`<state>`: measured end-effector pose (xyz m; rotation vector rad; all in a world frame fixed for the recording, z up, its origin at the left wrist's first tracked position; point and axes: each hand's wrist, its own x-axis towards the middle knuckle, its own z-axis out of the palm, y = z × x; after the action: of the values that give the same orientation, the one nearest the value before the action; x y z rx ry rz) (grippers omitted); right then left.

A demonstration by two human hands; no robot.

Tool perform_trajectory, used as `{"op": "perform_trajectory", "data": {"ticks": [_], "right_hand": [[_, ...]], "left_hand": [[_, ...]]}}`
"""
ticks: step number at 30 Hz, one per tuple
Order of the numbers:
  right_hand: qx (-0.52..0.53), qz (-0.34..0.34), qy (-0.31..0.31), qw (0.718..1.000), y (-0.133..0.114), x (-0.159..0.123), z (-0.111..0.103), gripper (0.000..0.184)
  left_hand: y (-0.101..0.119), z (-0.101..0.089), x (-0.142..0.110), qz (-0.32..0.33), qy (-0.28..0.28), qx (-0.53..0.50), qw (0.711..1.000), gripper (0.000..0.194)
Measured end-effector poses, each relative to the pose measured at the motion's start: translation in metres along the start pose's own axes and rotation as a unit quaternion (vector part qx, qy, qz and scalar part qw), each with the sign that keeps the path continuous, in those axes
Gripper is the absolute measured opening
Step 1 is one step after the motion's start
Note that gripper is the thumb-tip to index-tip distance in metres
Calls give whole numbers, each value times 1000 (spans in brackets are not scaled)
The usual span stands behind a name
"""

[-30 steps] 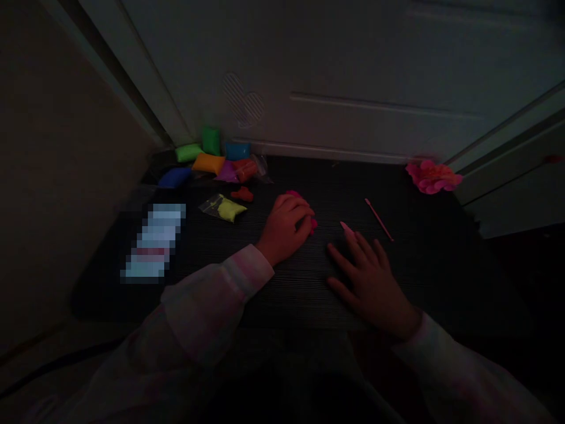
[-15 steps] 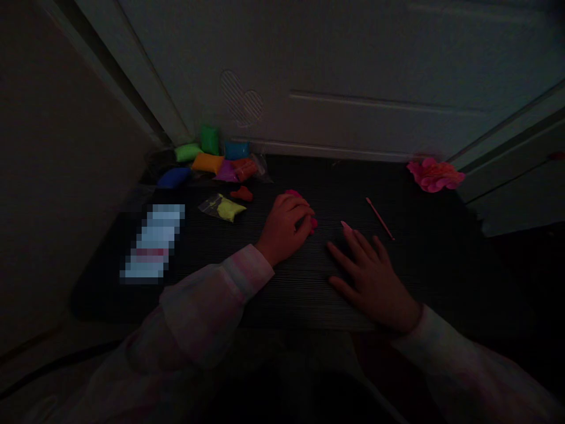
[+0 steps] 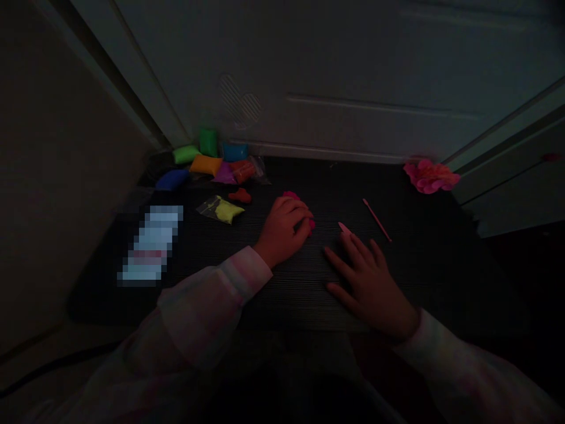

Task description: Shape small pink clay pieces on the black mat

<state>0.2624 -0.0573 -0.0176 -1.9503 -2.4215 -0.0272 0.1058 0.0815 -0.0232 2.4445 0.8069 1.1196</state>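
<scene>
Step, judged: pressing or steadying | left hand (image 3: 282, 228) cupped over bright-pink clay-like piece (image 3: 290, 195) on dark wood-grain desk (image 3: 300, 297), grip unclear | right hand (image 3: 376, 288) spread wide by pale-pink pointed tool (image 3: 344, 228) | next likely needs: gentle uncovering

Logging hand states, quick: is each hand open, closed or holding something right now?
Left hand: curled over a bright pink piece; whether it grips cannot be told.
Right hand: open, palm down, by a pink pointed tool; contact unclear.
</scene>
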Motion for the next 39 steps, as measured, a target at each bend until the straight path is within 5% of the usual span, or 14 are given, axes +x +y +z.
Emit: {"op": "perform_trajectory", "data": {"ticks": [6,11,18,26,30,39], "right_hand": [[33,-34,22,999,-9,-7,-6,52],[82,120,145,979,27,-2,-5,43],[100,181,97,973,39,1,-1,23],[148,262,23,953,35,14,-8,14],[135,295,45,945,26,8,-5,14],[122,193,117,967,-3,-17,7,29]], "left_hand": [[1,-1,0,43,-45,-23,998,16],[7,-5,-2,104,-159,-21,982,20],[14,-6,-5,132,-245,17,960,21],[14,-3,-6,125,-243,25,962,16],[20,-1,-7,86,-210,38,973,18],[34,10,-14,62,-172,88,979,19]]}}
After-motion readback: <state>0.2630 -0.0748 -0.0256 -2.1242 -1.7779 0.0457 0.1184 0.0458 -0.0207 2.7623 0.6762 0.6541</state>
